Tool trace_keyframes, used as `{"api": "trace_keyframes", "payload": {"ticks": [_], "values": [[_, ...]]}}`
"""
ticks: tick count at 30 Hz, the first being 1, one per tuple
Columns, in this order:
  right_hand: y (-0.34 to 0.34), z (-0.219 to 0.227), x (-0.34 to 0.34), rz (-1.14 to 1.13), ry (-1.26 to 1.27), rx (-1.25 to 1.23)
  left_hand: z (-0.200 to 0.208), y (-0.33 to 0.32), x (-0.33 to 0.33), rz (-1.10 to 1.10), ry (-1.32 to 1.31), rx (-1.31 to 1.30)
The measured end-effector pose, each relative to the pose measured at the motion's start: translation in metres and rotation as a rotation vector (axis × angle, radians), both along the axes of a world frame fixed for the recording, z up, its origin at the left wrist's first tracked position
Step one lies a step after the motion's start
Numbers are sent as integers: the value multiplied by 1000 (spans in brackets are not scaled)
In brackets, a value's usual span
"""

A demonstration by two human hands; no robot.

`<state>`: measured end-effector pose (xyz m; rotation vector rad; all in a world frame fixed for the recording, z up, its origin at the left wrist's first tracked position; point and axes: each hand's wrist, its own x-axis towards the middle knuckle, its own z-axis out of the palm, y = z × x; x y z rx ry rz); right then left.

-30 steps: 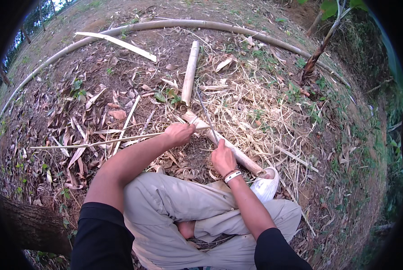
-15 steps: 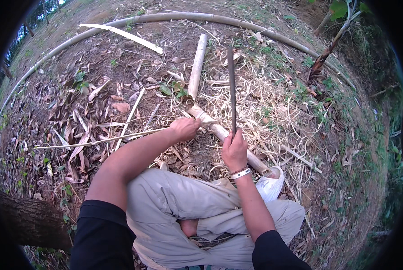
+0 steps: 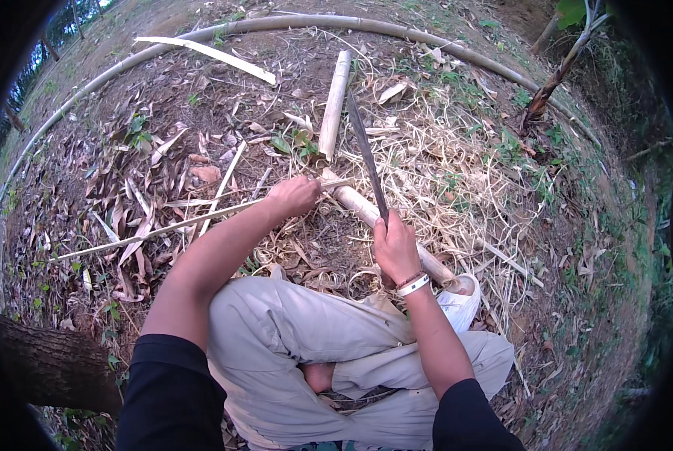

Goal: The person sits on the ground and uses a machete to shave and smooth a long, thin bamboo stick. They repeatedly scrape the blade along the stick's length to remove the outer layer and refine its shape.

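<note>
My left hand [image 3: 295,194] is closed round a long, thin bamboo strip [image 3: 156,234], which runs off to the left and pokes out past my fingers to the right. Under the strip's right end lies a thick bamboo piece [image 3: 363,207], slanting down toward my right foot. My right hand [image 3: 395,244] grips a long dark knife [image 3: 366,154] by its lower end; the handle is mostly hidden in my fingers. The blade points away from me and leans left, passing over the bamboo piece. A white plastic-looking wrap [image 3: 460,304] sits at that piece's near end.
Curly pale shavings [image 3: 457,180] cover the ground to the right. Ahead lie a second bamboo piece [image 3: 335,105], a flat split strip [image 3: 209,52] and a long bamboo pole [image 3: 299,24]. A tree trunk [image 3: 54,366] stands at the lower left.
The knife has swung from nearly upright to leaning left, its tip now nearer the second bamboo piece. My left hand has shifted up and left with the strip.
</note>
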<state>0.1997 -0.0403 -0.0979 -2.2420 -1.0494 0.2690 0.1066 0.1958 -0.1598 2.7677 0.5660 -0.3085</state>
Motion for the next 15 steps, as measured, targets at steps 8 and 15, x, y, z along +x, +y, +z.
{"api": "trace_keyframes", "payload": {"ticks": [8, 15], "values": [[-43, -12, 13, 184, -40, -325, -4, -3, 7, -1, -12, -36], [-24, 120, -8, 76, -114, 340, 18, -6, -2, 54, 62, -20]]}}
